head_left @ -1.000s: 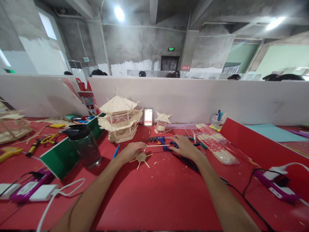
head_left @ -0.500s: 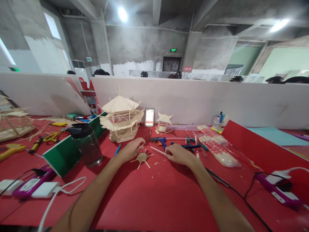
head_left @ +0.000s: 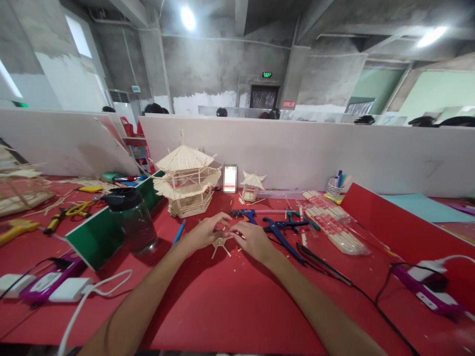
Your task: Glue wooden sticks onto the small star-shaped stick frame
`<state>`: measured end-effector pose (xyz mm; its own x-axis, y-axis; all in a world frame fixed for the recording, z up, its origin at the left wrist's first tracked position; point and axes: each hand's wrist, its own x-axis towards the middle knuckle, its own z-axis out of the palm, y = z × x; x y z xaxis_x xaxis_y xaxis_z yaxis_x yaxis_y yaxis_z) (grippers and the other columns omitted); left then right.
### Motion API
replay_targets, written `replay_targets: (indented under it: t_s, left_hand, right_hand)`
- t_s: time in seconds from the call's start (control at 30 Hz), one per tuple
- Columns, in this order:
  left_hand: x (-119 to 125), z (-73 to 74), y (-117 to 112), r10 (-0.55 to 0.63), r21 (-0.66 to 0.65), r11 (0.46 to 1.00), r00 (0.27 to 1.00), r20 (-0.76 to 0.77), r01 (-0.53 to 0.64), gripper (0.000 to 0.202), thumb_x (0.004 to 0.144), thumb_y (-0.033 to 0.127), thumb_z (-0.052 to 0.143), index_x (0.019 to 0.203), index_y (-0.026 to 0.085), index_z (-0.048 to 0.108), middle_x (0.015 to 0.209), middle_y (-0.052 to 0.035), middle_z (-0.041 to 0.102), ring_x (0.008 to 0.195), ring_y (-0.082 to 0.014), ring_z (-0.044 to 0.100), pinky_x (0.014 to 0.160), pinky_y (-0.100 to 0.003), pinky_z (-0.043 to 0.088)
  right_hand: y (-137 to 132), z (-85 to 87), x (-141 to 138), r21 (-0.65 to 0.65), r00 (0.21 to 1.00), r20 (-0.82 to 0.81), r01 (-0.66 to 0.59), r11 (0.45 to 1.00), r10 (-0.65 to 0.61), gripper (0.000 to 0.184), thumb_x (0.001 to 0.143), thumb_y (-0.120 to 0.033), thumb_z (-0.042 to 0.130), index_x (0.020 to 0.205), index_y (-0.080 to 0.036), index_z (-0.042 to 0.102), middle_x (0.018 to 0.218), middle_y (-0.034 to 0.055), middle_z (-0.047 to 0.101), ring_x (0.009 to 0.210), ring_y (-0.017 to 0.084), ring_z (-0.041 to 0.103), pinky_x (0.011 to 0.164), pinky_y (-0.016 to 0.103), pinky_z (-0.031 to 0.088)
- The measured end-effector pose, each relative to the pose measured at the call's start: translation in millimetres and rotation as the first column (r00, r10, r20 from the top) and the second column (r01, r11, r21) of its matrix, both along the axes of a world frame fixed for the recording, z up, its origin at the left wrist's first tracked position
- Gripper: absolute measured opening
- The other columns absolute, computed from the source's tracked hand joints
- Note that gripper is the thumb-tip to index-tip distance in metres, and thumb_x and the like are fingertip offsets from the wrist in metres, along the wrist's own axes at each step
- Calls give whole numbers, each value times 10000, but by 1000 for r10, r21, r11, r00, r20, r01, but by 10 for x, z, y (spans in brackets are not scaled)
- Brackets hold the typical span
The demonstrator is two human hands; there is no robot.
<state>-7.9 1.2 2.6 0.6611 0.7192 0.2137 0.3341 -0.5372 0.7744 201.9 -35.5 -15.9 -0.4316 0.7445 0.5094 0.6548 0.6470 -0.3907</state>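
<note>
A small hexagonal frame of thin wooden sticks (head_left: 219, 243) lies on the red table (head_left: 237, 306), partly covered by my fingers. My left hand (head_left: 205, 230) and my right hand (head_left: 249, 238) meet just above it, fingertips pinched together on a thin wooden stick (head_left: 226, 227). Behind them stands a two-tier stick pagoda model (head_left: 186, 181) and a smaller stick pavilion (head_left: 251, 186). A blue glue gun (head_left: 245, 214) and blue cutters (head_left: 284, 236) lie just beyond my right hand.
A dark water bottle (head_left: 130, 220) and a green divider board (head_left: 104, 232) stand at the left. A bag of sticks (head_left: 334, 222) lies at the right. Power strips (head_left: 48, 289) and black cables (head_left: 334, 269) run along both sides. A white partition (head_left: 297, 153) closes the back.
My right hand left the glue gun and cutters with a thin stick and came left to the hexagonal frame, where both hands now meet. My left hand shifted slightly right.
</note>
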Motion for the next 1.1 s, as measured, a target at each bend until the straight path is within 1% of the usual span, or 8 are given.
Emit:
replay_targets:
  t_s: [0.17, 0.4, 0.5, 0.63, 0.77, 0.87, 0.97, 1.1]
  left_hand:
    - [45, -4, -27, -14, -59, 998, 998, 61, 18, 372, 868, 364, 622, 1182, 207, 499, 1106, -80, 636, 776, -156, 683, 643, -242, 496]
    - [52, -11, -39, -17, -61, 998, 999, 33, 19, 356, 873, 361, 614, 1178, 215, 503, 1129, -67, 618, 756, -142, 670, 600, -220, 467]
    - [33, 26, -35, -31, 2, 1000, 999, -40, 31, 300, 901, 393, 576, 1130, 204, 538, 1057, -53, 639, 751, -139, 647, 616, -223, 460]
    - [-60, 91, -29, 42, 210, 978, 976, -216, 4, 211, 882, 385, 591, 927, 179, 600, 902, -36, 647, 743, -146, 587, 663, -238, 430]
    - [-146, 98, -82, 3, 175, 982, 922, -388, 70, 84, 785, 218, 621, 864, 201, 601, 810, -9, 644, 706, -157, 583, 605, -232, 378]
    - [-139, 67, -129, 26, 203, 976, 888, -459, 76, 204, 716, 140, 601, 901, 224, 584, 862, -11, 649, 729, -176, 591, 577, -237, 349]
    - [-97, 53, -158, 65, 265, 961, 861, -505, 84, 236, 685, 101, 568, 885, 226, 567, 895, -21, 642, 762, -189, 589, 590, -247, 347]
    - [-54, 77, -181, 69, 303, 945, 830, -554, 124, 254, 670, 61, 545, 863, 225, 532, 887, -16, 625, 759, -186, 579, 572, -250, 331]
  right_hand:
    - [27, -61, -53, 18, 998, -36, -42, 999, 42, 114, 929, -170, 590, 927, -209, 696, 922, 35, 692, 851, 162, 629, 772, 252, 444]
    - [36, -73, -103, 7, 998, -51, -24, 1000, 24, 106, 917, -181, 612, 892, -210, 711, 893, 36, 694, 834, 164, 634, 775, 261, 451]
    - [37, -61, -106, -25, 1000, -24, -6, 1000, 5, 104, 909, -161, 612, 889, -205, 704, 908, 38, 697, 848, 166, 634, 792, 265, 447]
    - [67, -60, -49, -69, 997, 69, 51, 996, -46, 100, 887, -111, 601, 891, -177, 677, 905, 51, 688, 854, 176, 622, 777, 270, 437]
    - [95, -77, 24, -98, 990, 122, 79, 992, -67, 83, 886, -111, 585, 875, -168, 644, 893, 55, 667, 853, 182, 608, 773, 279, 429]
    - [86, -86, 37, -90, 993, 111, 50, 995, -40, 82, 901, -117, 561, 901, -174, 621, 913, 54, 653, 872, 182, 596, 785, 282, 428]
    - [56, -84, 17, -79, 991, 133, 11, 997, -1, 92, 913, -109, 533, 930, -174, 596, 925, 59, 643, 883, 186, 579, 781, 284, 425]
    - [31, -56, 6, -106, 982, 184, 54, 993, -33, 82, 931, -128, 522, 954, -179, 582, 888, 55, 637, 828, 185, 576, 725, 275, 402]
